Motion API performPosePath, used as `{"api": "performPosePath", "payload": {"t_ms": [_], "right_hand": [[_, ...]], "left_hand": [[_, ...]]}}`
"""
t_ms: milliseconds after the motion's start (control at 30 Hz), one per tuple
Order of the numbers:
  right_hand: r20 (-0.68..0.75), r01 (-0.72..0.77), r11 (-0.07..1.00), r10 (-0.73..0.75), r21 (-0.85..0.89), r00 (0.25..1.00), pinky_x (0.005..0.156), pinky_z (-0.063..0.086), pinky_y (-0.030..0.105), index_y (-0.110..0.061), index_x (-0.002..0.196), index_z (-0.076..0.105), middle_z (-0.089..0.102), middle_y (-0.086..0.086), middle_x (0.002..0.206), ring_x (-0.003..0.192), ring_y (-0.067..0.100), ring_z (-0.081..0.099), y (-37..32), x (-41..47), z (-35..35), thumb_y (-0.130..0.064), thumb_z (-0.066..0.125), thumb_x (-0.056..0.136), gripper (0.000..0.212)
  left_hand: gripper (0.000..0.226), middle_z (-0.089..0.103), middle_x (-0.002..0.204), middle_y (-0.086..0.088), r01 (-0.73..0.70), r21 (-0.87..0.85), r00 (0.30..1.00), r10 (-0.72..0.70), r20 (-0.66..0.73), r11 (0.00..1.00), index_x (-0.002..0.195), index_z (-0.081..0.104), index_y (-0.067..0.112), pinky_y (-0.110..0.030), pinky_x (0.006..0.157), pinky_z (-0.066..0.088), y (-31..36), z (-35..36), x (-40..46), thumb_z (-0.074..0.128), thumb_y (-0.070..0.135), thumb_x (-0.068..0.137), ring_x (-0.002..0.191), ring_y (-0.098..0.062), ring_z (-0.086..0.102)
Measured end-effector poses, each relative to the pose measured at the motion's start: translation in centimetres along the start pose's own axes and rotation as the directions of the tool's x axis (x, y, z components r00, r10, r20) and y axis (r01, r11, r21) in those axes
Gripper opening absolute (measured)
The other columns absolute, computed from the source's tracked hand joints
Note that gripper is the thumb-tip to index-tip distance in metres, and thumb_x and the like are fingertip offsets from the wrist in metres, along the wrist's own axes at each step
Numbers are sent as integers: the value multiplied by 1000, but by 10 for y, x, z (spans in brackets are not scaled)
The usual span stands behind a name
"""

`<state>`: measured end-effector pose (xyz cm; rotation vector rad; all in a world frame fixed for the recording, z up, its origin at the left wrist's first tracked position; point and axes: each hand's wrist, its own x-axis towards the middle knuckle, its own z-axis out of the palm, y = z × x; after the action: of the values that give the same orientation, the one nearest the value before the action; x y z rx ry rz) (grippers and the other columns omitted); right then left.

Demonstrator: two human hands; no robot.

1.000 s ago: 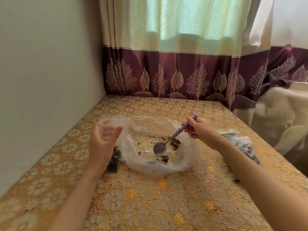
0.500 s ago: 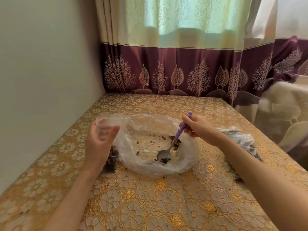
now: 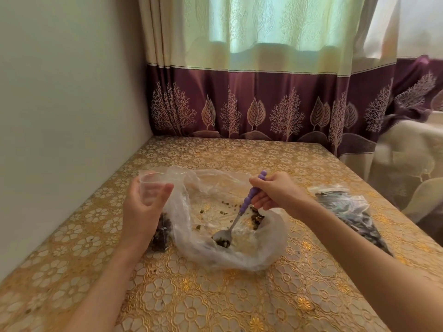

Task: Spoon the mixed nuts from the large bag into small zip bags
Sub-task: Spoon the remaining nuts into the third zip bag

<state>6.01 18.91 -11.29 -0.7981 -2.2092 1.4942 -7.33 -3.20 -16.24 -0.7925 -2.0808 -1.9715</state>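
The large clear bag [image 3: 268,248] lies open in the middle of the table, with a few mixed nuts [image 3: 256,218] scattered inside. My right hand [image 3: 278,194] grips the purple handle of a metal spoon [image 3: 221,237], whose bowl sits low in the bag among some nuts. My left hand [image 3: 141,209] holds a small zip bag [image 3: 159,232] upright by its open mouth, just left of the large bag. Dark nuts fill the small bag's bottom, which rests on the table.
Filled zip bags [image 3: 347,212] of dark nuts lie at the table's right side, near its edge. A wall [image 3: 60,116] runs along the left of the gold floral tablecloth [image 3: 203,303]. A curtain [image 3: 263,104] hangs behind the table.
The spoon has gone from level above the nuts to tipped steeply down, its bowl pushed toward the near side of the large bag. My left hand has kept hold of the small bag.
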Motion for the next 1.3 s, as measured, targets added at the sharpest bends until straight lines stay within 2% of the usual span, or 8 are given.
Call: {"api": "performPosePath", "payload": {"t_ms": [233,367,667,800,900,1033,1200,1300], "right_hand": [[196,-178,971,145,161,970,42,49,18,7,82,68,71,14,64,50,15,67,-9,2,20,-18,56,94,31],[312,-297,921,214,252,926,41,49,17,4,79,65,71,15,68,50,14,66,-6,3,23,-14,51,97,30],[153,-303,869,264,390,952,41,49,15,-1,74,60,69,11,61,44,11,62,0,8,8,-16,48,98,31],[92,-292,861,280,417,956,40,45,13,-1,72,59,68,10,58,42,9,61,-3,7,5,-16,46,98,33],[24,-256,859,275,444,961,35,38,13,-1,71,59,67,10,56,40,9,58,-8,6,3,-13,47,97,31],[-117,-116,861,198,496,973,29,29,14,-2,68,57,62,4,46,35,6,46,-24,6,1,-10,45,94,30],[-215,100,830,24,549,976,31,31,14,-7,63,57,60,4,50,36,4,45,-54,5,9,-19,46,97,38],[-209,188,821,-86,539,974,34,31,14,-11,47,61,61,2,48,38,5,45,-72,2,18,-21,45,98,55]], "left_hand": [[96,64,102,9,-5,2,1000,5,-13,1000,133,44,18,-40,80,56,-4,0,2,59,77,59,93,-6,63],[106,64,102,9,5,-10,1000,-5,-13,1000,133,44,17,-39,77,57,-3,0,2,58,84,53,93,-7,64],[87,63,99,11,5,18,1000,-4,-13,1000,120,49,25,-36,75,57,0,0,0,57,83,55,86,-1,64],[73,63,99,11,10,6,1000,-10,-11,1000,118,47,28,-38,77,57,1,1,1,59,72,61,88,-2,63],[77,63,100,11,10,-2,1000,-10,-7,1000,117,49,28,-37,77,56,2,1,0,59,76,58,88,-1,63],[105,64,100,8,-6,-2,1000,6,9,1000,123,50,18,-32,75,56,7,2,-2,53,90,47,88,-4,63],[96,63,97,10,-23,-14,1000,23,9,1000,120,52,22,-24,71,53,7,2,-3,55,87,50,85,1,63],[93,64,96,10,-14,-28,1000,15,13,999,119,53,22,-22,69,53,6,2,-2,57,85,51,83,3,63]]}}
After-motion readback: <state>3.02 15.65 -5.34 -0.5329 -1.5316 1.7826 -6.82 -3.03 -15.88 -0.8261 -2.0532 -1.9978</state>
